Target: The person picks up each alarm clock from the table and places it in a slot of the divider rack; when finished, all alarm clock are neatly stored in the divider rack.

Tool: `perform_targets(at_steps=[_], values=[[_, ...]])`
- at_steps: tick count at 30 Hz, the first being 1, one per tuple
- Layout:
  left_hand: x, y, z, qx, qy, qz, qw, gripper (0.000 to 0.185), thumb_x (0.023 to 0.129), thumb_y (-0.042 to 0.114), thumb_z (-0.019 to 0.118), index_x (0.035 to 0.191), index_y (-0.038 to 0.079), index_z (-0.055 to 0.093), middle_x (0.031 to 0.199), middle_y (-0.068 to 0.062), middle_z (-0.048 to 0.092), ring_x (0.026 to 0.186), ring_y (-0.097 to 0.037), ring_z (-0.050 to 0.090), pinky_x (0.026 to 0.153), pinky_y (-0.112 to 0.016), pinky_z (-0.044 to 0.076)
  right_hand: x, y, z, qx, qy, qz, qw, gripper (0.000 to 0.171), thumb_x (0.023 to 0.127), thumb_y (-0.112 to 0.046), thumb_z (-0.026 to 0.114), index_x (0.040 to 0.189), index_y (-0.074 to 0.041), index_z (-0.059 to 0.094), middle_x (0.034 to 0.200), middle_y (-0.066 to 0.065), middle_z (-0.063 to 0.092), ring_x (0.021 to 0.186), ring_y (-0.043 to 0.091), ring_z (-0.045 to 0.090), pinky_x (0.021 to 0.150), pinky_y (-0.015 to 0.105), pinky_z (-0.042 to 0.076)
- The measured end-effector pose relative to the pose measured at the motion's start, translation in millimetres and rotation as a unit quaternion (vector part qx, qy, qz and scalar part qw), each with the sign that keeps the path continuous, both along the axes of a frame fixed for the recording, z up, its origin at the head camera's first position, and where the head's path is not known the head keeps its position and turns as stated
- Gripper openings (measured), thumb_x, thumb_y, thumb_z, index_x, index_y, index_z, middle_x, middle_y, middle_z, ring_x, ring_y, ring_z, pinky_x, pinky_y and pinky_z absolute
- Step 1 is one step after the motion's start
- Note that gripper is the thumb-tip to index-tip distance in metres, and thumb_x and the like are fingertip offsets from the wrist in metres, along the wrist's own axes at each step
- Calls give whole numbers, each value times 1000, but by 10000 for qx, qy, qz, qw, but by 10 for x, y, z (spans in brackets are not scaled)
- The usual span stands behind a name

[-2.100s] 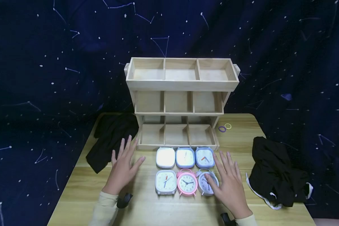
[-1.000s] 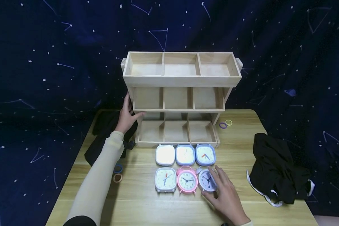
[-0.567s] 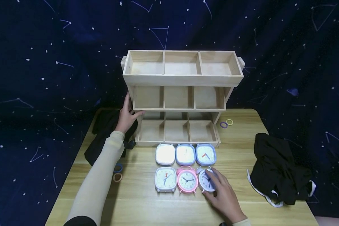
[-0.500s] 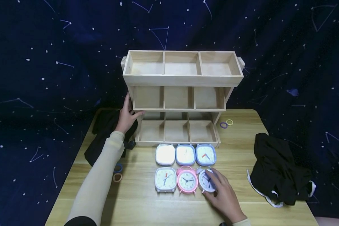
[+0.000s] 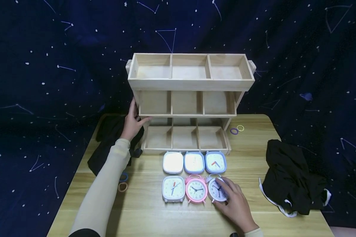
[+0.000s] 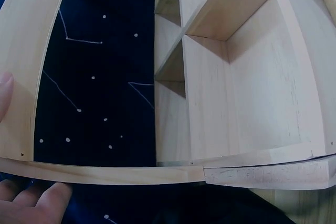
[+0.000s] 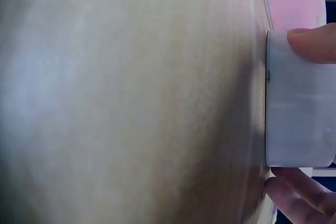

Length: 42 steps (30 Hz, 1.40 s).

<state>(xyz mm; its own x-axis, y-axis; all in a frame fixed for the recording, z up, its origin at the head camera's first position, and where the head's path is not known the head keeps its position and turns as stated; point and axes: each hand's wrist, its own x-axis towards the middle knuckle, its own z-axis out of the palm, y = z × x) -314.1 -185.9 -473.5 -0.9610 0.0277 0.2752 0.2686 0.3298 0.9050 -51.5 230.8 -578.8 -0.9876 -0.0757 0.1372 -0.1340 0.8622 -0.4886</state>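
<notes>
A three-tier wooden shelf (image 5: 190, 84) stands at the back of the table. My left hand (image 5: 135, 116) holds its left side panel, thumb on the front edge of the middle tier; the left wrist view shows my fingertips (image 6: 39, 202) under a wooden rail (image 6: 157, 174). Six alarm clocks lie in two rows before the shelf. My right hand (image 5: 226, 192) grips the pale lilac round clock (image 5: 215, 190) at the front right, next to the pink clock (image 5: 196, 190). In the right wrist view my thumb (image 7: 314, 44) and fingers (image 7: 296, 192) clamp the clock's rim (image 7: 299, 114).
Black cloths lie at the left (image 5: 108, 144) and right (image 5: 290, 181) of the wooden table (image 5: 154, 217). Hair rings sit near the shelf's right foot (image 5: 236, 129) and beside my left forearm (image 5: 122, 182). A dark starry backdrop (image 5: 47, 65) hangs behind.
My left hand left the table and took hold of the shelf's left side. My right hand closed round the lilac round clock. Over the last half second almost nothing moved.
</notes>
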Motion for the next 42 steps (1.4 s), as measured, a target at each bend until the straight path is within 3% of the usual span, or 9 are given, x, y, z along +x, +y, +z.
perform_targets(at_steps=[10, 14, 19, 26, 28, 31, 34, 38, 42], values=[[-20, 18, 25, -117, -250, 54, 9996, 113, 99, 8, 77, 173, 29, -6, 182, -10, 5, 167, -39, 14, 133, -60, 24, 64, 103, 33, -132, 105, -92, 9998, 84, 67, -28, 103, 142, -21, 68, 146, 12, 62, 128, 37, 61, 97, 62, 59], [-11, 19, 29, -35, -195, 10, 9998, 113, 98, 10, 78, 173, 32, -4, 182, -7, 6, 167, -37, 15, 133, -58, 25, 64, 168, 151, -194, 347, -105, 9992, 80, 66, -26, 103, 139, -23, 69, 140, 10, 63, 125, 38, 63, 91, 66, 60], [-5, 5, 8, 46, -50, -8, 10000, 114, 97, 16, 81, 172, 39, -1, 182, -3, 9, 167, -35, 18, 132, -58, 28, -54, 216, 325, -292, 1013, -10, 9944, 75, 65, -23, 103, 133, -19, 71, 136, 13, 66, 122, 39, 64, 86, 63, 60], [-2, -5, 3, 64, 57, -51, 10000, 114, 96, 15, 82, 172, 40, 2, 182, -5, 11, 166, -37, 20, 131, -60, 28, -445, 254, 520, -818, 1291, -135, 9882, 60, 67, -17, 101, 119, -12, 71, 138, 15, 68, 120, 34, 67, 81, 42, 59], [3, -6, 4, 81, 72, -82, 9999, 114, 96, 14, 82, 172, 40, 2, 182, -5, 11, 166, -37, 20, 131, -60, 28, -588, 252, 554, -950, 1290, -184, 9869, 58, 68, -17, 101, 117, -10, 70, 137, 18, 68, 120, 36, 67, 82, 44, 58], [-2, -3, 5, 76, 33, -79, 9999, 114, 96, 16, 82, 172, 41, 1, 182, -4, 9, 166, -37, 19, 131, -60, 27, -817, 232, 586, -1033, 1308, -227, 9858, 57, 69, -16, 100, 115, -7, 68, 137, 22, 67, 122, 43, 65, 90, 57, 57], [83, 46, 128, 86, -94, -81, 9999, 112, 98, 12, 79, 173, 35, -1, 182, -6, 7, 167, -37, 16, 132, -60, 26, -1053, 207, 579, -1001, 1298, -261, 9861, 55, 71, -19, 99, 113, -6, 66, 136, 22, 67, 124, 45, 64, 94, 64, 55], [209, 106, 297, 71, -266, -73, 9996, 110, 99, 8, 76, 174, 26, -3, 182, -10, 5, 167, -39, 14, 133, -60, 24, -1345, 170, 526, -862, 1183, -333, 9887, 54, 72, -24, 99, 111, -7, 65, 131, 20, 68, 118, 45, 64, 91, 61, 55], [120, 80, 205, 45, -319, -42, 9995, 111, 99, 8, 76, 174, 28, -3, 182, -9, 4, 167, -39, 13, 133, -58, 23, -1583, 117, 499, -816, 965, -440, 9910, 54, 74, -28, 97, 110, -7, 64, 138, 23, 67, 119, 47, 64, 91, 61, 54]])
